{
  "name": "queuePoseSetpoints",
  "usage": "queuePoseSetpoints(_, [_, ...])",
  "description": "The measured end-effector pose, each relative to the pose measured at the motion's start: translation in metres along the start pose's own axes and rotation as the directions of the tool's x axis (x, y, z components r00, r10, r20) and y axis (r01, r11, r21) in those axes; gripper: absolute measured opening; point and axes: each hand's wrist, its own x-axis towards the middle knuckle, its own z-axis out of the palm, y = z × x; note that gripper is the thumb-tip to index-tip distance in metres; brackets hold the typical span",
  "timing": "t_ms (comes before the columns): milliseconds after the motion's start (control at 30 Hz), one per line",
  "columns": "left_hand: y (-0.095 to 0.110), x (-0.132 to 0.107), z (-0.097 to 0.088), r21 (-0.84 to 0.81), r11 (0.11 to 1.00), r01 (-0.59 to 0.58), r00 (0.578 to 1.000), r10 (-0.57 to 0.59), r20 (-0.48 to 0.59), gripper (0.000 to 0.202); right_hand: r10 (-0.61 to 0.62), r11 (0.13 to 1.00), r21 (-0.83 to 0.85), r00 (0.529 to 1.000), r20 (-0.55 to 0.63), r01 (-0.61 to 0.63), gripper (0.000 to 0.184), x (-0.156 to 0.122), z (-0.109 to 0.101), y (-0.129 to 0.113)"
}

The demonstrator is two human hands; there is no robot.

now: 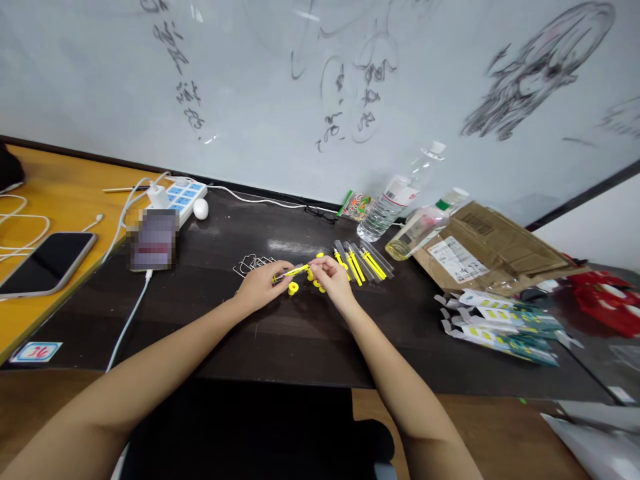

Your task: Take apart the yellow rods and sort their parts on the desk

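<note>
My left hand (260,285) is closed around a slim clear tube with a yellow rod (296,271), which it holds just above the dark table. At the rod's other end my right hand (331,279) pinches with thumb and fingers; the exact grip point is too small to make out. A yellow flanged plug (293,288) stands on the table between the hands. More yellow plugs (317,283) are partly hidden by my right hand. Beyond it lie several clear tubes with yellow rods (356,264), side by side. A cluster of bent metal wires (253,264) is behind my left hand.
Two bottles, one of water (387,207) and one of yellowish liquid (420,233), stand at the back. Right of them are a brown paper package (480,247) and flattened boxes (505,327). A charging phone (154,240) and a power strip (187,195) lie left.
</note>
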Motion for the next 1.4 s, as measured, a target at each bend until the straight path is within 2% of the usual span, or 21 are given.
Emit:
queuePoseSetpoints(233, [-0.001,0.000,0.000,-0.004,1.000,-0.008,1.000,0.008,-0.009,0.026,-0.007,1.000,-0.001,0.999,-0.049,0.007,0.030,0.003,-0.003,0.003])
queuePoseSetpoints(367, [-0.001,0.000,-0.001,-0.019,1.000,-0.003,1.000,0.003,-0.005,0.025,-0.135,0.977,-0.187,0.979,-0.154,0.105,0.024,0.009,-0.022,0.009])
queuePoseSetpoints(433, [-0.002,0.000,-0.001,-0.019,1.000,-0.001,1.000,0.001,0.002,0.025,-0.184,0.929,-0.349,0.972,-0.148,0.122,0.020,0.012,-0.035,0.014])
queuePoseSetpoints(533, [-0.002,0.000,-0.001,-0.012,1.000,-0.007,1.000,0.007,0.008,0.026,-0.203,0.820,-0.554,0.978,-0.047,0.144,0.016,0.014,-0.051,0.021])
queuePoseSetpoints(633, [-0.001,0.000,0.000,-0.002,1.000,-0.011,1.000,0.011,0.000,0.026,-0.200,0.735,-0.658,0.980,0.018,0.162,0.016,0.012,-0.059,0.023])
queuePoseSetpoints(733, [-0.001,0.000,-0.001,-0.001,1.000,-0.010,1.000,0.010,-0.003,0.025,-0.186,0.675,-0.722,0.982,0.031,0.151,0.016,0.011,-0.062,0.020])
queuePoseSetpoints(867, [-0.001,0.000,-0.001,-0.004,1.000,-0.009,1.000,0.009,-0.001,0.025,-0.150,0.662,-0.739,0.988,0.033,0.125,0.012,0.010,-0.065,0.016])
queuePoseSetpoints(1033, [-0.002,0.000,0.001,-0.010,1.000,-0.013,1.000,0.013,-0.003,0.025,-0.089,0.664,-0.727,0.984,0.154,0.174,0.010,0.007,-0.060,0.015])
queuePoseSetpoints(1133, [-0.002,0.000,0.001,-0.010,1.000,-0.014,1.000,0.014,-0.002,0.025,-0.084,0.649,-0.735,0.979,0.185,0.195,0.006,0.005,-0.057,0.014])
queuePoseSetpoints(1267, [-0.001,0.000,0.000,-0.010,1.000,-0.016,1.000,0.017,0.006,0.025,-0.093,0.651,-0.735,0.981,0.172,0.191,0.007,0.005,-0.057,0.013])
queuePoseSetpoints(1400, [0.000,0.000,0.000,0.001,1.000,-0.008,1.000,0.007,0.005,0.026,-0.134,0.656,-0.735,0.985,0.109,0.171,0.004,0.006,-0.058,0.011])
